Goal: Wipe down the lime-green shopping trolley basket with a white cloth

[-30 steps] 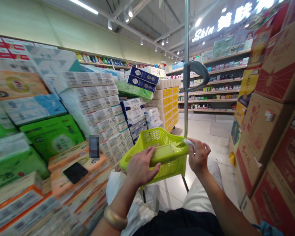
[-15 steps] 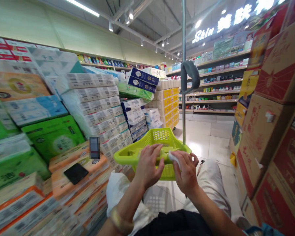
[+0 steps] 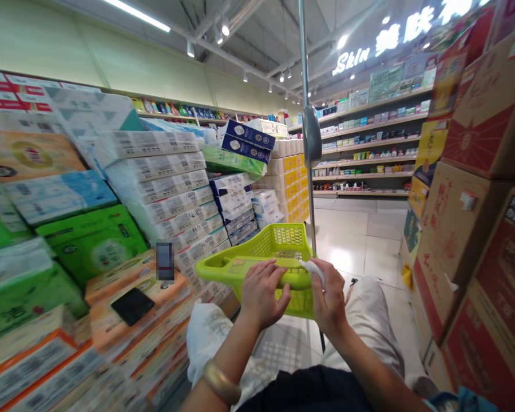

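Note:
In front of my knees stands a lime-green plastic shopping cart (image 3: 285, 236) with perforated basket walls. A smooth bar forms its handle (image 3: 294, 279) on my side. My left hand (image 3: 264, 292) curls over the middle of this bar, fingers on top and thumb apart below. At the bar's right end my right hand (image 3: 329, 294) is closed around a crumpled white cloth (image 3: 313, 269), pressed against the green plastic; whether it is cloth or tissue I cannot tell. A metal pole (image 3: 309, 200) rises beside the cart and carries a grey loop (image 3: 312, 137), seen edge-on.
Stacked tissue packs (image 3: 167, 171) line the left side. A phone (image 3: 165, 261) and a flat black object (image 3: 132, 306) lie on orange packs. Cardboard boxes (image 3: 463, 212) rise on the right. Stocked shelves (image 3: 369, 140) stand behind the tiled floor (image 3: 347, 229).
The cart has turned a little, its pole shifting left and tilting, and the grey loop now shows its edge. My right hand has moved slightly with the white cloth along the handle.

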The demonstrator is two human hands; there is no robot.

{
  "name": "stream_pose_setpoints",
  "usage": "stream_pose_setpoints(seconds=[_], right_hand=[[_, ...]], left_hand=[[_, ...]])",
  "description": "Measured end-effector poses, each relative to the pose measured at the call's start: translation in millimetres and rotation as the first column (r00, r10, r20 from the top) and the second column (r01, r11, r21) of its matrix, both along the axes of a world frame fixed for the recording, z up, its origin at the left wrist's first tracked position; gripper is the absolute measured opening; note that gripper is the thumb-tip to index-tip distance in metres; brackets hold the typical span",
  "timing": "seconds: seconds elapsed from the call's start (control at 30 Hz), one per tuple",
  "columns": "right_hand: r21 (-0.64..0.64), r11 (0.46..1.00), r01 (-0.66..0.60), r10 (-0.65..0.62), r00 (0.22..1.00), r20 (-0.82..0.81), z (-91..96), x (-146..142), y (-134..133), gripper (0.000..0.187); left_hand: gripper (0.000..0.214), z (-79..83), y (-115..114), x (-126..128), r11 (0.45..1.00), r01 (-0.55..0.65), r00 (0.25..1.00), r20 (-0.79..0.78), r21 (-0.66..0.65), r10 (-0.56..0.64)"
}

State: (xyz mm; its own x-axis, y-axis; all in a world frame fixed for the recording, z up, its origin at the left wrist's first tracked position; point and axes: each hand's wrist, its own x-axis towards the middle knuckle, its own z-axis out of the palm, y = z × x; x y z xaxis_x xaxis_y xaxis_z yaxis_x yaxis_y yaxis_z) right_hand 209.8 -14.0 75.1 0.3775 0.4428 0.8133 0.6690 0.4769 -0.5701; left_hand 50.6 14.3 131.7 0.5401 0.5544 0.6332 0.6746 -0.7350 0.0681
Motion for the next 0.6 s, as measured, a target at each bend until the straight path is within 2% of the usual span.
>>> stream_pose_setpoints(seconds=[0.1, 0.2, 0.27, 0.37, 0.43, 0.53, 0.6], right_hand=[[0.007, 0.999, -0.038, 0.037, 0.993, 0.116, -0.7, -9.4, -5.8, 0.026], [-0.007, 0.996, -0.084, 0.083, 0.978, 0.190, -2.1, -6.6, -4.2, 0.026], [-0.021, 0.995, -0.101, 0.103, 0.987, 0.121, -2.8, 0.0, 1.9, 0.025], [-0.043, 0.991, -0.126, 0.121, 0.987, -0.106, -1.6, 8.6, 10.7, 0.030], [-0.065, 0.989, -0.134, 0.122, 0.979, -0.166, 1.3, 9.2, 10.6, 0.031], [-0.079, 0.990, -0.118, 0.114, 0.992, -0.054, 6.7, 1.6, 0.5, 0.025], [-0.077, 0.986, -0.151, 0.155, 0.986, 0.053, 9.0, -3.9, -6.5, 0.024]], left_hand=[[0.024, -0.1, 0.2, -2.8, 1.000, -0.009, 1.000, 0.006, 0.017, 0.008], [0.023, -0.5, 1.3, -7.3, 0.999, -0.005, 1.000, 0.012, 0.037, 0.005], [0.023, -0.6, 2.1, -9.0, 0.999, 0.000, 1.000, 0.013, 0.044, 0.000], [0.023, -1.4, 2.6, -8.2, 0.999, -0.001, 1.000, 0.017, 0.045, 0.000], [0.022, -2.4, 2.5, -6.4, 0.999, -0.005, 1.000, 0.019, 0.045, 0.004], [0.023, -3.8, 2.1, -5.1, 0.999, -0.013, 1.000, 0.017, 0.046, 0.013], [0.023, -4.1, 1.9, -5.8, 0.999, -0.017, 1.000, 0.015, 0.048, 0.016]])
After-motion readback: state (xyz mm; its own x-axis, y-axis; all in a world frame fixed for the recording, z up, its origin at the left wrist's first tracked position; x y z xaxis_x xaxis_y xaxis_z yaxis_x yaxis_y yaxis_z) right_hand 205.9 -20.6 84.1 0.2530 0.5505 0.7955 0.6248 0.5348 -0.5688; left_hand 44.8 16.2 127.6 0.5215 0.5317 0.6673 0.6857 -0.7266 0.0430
